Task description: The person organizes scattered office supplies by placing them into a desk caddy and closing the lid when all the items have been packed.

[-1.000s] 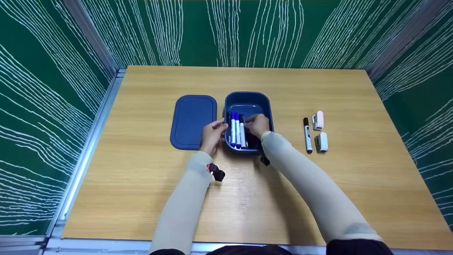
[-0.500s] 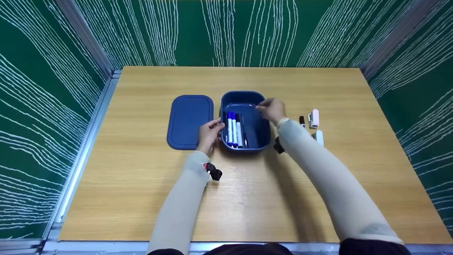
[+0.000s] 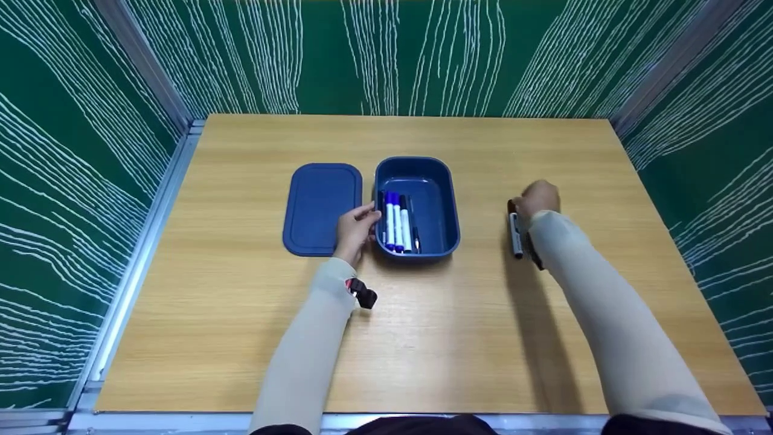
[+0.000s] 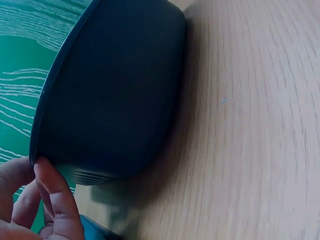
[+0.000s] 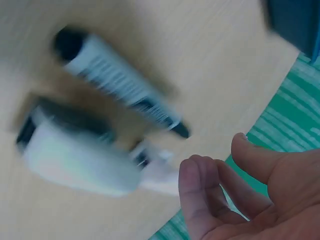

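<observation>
A dark blue box (image 3: 445, 241) stands in the middle of the table, holding blue- and black-capped markers (image 3: 394, 226) and a slim dark pen (image 3: 414, 226). My left hand (image 3: 355, 229) pinches its left rim between thumb and fingers, as the left wrist view shows from the side (image 4: 50, 205). To the right, my right hand (image 3: 538, 198) is over a black-capped marker (image 3: 515, 237) on the table. In the right wrist view, the thumb and fingers of that hand (image 5: 240, 190) are apart with nothing between them, close to one end of the marker (image 5: 122, 85).
Left of the box lies its flat blue lid (image 3: 320, 208). A pale stapler (image 5: 80, 157) and a pinkish one (image 5: 159, 172) sit beside the loose marker; in the head view the right hand and sleeve hide them. Green walls with white streaks border the table (image 3: 423, 350).
My right hand has come out of the box and moved right to the loose marker, leaving the slim dark pen inside. The left hand keeps its grip on the rim.
</observation>
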Demonstrator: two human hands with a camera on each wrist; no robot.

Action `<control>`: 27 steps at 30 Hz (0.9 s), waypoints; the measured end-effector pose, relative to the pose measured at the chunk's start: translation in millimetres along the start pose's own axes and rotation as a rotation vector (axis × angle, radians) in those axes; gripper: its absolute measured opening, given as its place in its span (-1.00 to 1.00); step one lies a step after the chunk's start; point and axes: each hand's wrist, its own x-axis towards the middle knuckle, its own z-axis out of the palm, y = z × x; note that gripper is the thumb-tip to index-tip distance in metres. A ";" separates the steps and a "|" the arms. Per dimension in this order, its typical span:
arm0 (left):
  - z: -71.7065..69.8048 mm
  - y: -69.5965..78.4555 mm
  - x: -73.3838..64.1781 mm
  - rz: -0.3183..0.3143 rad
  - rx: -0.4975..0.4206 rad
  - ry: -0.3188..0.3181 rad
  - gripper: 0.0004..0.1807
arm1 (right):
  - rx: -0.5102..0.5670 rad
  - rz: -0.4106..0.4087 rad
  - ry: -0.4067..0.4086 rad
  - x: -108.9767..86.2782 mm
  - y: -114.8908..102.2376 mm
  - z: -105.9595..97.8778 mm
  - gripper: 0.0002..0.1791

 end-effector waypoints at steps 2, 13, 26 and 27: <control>-0.2 0.3 -0.2 -0.006 0.007 0.001 -0.61 | -0.009 0.031 0.001 0.9 7.0 -1.1 -0.72; 1.0 0.8 -1.4 0.001 -0.001 -0.009 -0.60 | 0.010 0.085 -0.039 6.3 16.4 11.1 -0.78; 0.8 0.5 -0.5 0.003 -0.003 0.000 -0.60 | -0.007 0.051 0.005 11.8 24.5 30.8 -0.62; 0.8 0.4 -0.7 0.007 -0.013 -0.001 -0.60 | -0.001 0.055 0.001 12.0 24.7 32.2 -0.62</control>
